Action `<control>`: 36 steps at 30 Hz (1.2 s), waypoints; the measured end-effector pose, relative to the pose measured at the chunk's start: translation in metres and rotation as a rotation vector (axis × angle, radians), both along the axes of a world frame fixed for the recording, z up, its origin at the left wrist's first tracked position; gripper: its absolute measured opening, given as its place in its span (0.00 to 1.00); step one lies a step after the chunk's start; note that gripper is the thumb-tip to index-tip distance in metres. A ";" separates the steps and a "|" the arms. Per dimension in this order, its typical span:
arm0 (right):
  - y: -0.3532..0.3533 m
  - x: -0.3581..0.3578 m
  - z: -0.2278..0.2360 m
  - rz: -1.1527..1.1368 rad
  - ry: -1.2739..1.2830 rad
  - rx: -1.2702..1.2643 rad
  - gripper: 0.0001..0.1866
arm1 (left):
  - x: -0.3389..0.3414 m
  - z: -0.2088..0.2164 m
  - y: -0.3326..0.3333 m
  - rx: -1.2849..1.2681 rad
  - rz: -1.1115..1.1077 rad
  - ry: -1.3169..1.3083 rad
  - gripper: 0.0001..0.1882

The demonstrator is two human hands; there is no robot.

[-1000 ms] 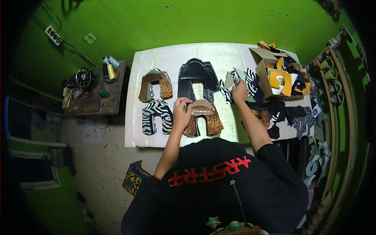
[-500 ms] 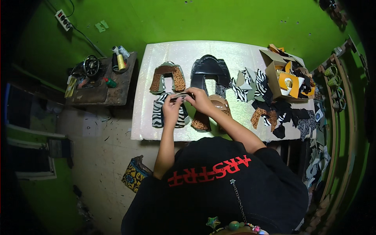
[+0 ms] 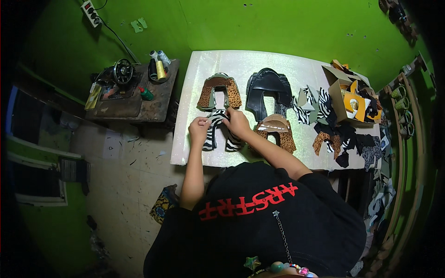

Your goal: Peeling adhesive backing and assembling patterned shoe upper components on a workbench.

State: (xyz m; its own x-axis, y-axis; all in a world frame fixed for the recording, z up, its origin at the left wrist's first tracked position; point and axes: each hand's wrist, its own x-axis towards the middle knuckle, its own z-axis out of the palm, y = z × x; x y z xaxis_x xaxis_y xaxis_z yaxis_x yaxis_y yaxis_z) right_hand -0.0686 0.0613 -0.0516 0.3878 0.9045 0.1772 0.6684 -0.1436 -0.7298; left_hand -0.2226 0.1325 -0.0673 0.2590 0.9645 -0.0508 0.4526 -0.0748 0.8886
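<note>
Close to the table's near left part lies a U-shaped zebra-striped shoe upper piece (image 3: 217, 117), its two legs pointing toward me. My right hand (image 3: 238, 124) grips its curved top at the right side, thumb over the stripes. At the left side of that curve is my left hand (image 3: 199, 129), fingers pinched together; what they hold is too small to make out. Just beyond are stacked U-shaped brown and leopard-print pieces (image 3: 233, 95). To the right of my hands lie a leopard-print piece with a tan top (image 3: 286, 139) and, farther back, a stack of black pieces (image 3: 267, 88).
The pale shimmering table (image 3: 194, 153) bears fabric scraps (image 3: 345, 134) and an open cardboard box (image 3: 341, 99) of offcuts at its right. A sewing machine (image 3: 121, 76) with thread cones (image 3: 160, 69) stands on a wooden table at left. Sandals hang on a right-hand rack (image 3: 402, 109).
A narrow dark piece was held up between both hands; now the hands are lower, at the zebra-striped piece's curved top. The whole view has shifted, moving the table rightward in the picture.
</note>
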 end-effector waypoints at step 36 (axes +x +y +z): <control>-0.221 0.177 -0.025 -0.893 0.251 0.469 0.06 | 0.193 0.047 -0.138 0.311 -0.715 -0.302 0.03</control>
